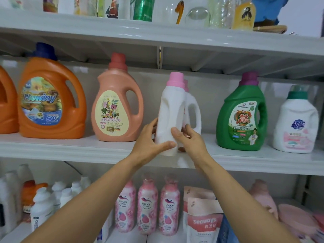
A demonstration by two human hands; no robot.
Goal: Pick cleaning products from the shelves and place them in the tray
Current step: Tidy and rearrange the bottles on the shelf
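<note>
1. White shelving fills the view: three tiers, seen from close up.
2. The upper shelf (105,27) and the middle shelf (70,149) have pale, glossy front edges (bowed a little by the wide lens).
3. A light grey back panel (210,95) closes the unit behind.
4. Top right, a strip of plain white wall (303,16) shows. The light is soft and even.

1. The left forearm (91,200) is showing bare from the lower left of the frame up to the wrist; it is narrowing steadily toward the left hand (149,141) near the centre.
2. The right forearm (242,195) is showing bare from the lower right; it is tapering likewise toward the right hand (192,140).
3. Both hands are showing bare, slender fingers.
</note>
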